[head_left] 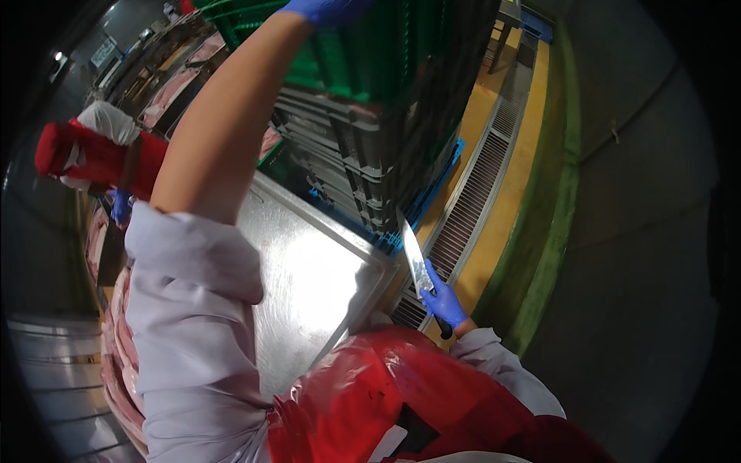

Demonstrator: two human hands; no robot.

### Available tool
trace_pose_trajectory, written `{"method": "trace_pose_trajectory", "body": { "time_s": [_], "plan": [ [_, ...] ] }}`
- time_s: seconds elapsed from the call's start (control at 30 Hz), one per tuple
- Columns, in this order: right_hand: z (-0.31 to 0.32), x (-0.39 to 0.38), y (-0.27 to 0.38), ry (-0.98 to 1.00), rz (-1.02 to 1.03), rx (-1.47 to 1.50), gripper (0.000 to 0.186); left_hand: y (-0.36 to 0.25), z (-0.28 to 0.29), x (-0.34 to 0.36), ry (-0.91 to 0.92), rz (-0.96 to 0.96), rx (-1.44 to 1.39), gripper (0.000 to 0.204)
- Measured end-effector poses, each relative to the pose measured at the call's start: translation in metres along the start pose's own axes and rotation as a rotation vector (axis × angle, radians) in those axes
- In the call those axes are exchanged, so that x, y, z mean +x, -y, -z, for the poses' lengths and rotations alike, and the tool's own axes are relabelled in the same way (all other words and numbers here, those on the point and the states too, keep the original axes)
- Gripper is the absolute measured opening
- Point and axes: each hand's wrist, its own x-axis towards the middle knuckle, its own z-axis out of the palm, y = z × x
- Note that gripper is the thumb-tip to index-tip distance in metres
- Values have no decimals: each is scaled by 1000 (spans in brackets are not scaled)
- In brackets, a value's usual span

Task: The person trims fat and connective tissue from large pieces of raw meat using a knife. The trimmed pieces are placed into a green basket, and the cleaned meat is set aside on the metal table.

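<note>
My right hand [445, 303], in a blue glove, is closed round the black handle of a knife [414, 248]. The long steel blade points away from me, beside the foot of a crate stack. My left arm stretches far forward. At the top edge, my gloved left hand [328, 9] is over the green crate [351, 65]; its fingers are cut off by the frame, so I cannot tell whether it grips the crate. Several grey crates [332, 131] are stacked beneath the green one, on a blue pallet [432, 197].
A bare steel tabletop [297, 270] lies in front of me. Pieces of meat [120, 347] lie at the left, more on trays [168, 94] farther back. A co-worker in red [100, 154] stands at the left. A floor drain grate [467, 224] runs along the right, beside a green-based wall [559, 208].
</note>
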Motion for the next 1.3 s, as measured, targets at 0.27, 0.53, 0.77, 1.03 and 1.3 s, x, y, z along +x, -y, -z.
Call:
{"method": "trace_pose_trajectory", "body": {
  "time_s": [0.27, 0.53, 0.77, 1.03, 1.3],
  "plan": [
    [-28, 41, 22, 176, 120, 21, 76, -24, 45, -90, -656, -375, -73, 42],
    [-114, 82, -10, 421, 82, -19, 57, -37, 48, -521, -212, -123, -321, 44],
    [-246, 48, 49, 756, 203, -314, 46, -110, 160, -983, -206, 1100, 99, 51],
    [-354, -25, 52, 824, 237, -519, 54, -226, 216, -1336, -342, 2955, 564, 69],
    [-448, -87, 67, 1007, 131, -606, 40, -291, 160, -1479, -404, 2772, -45, 62]
  ]
}}
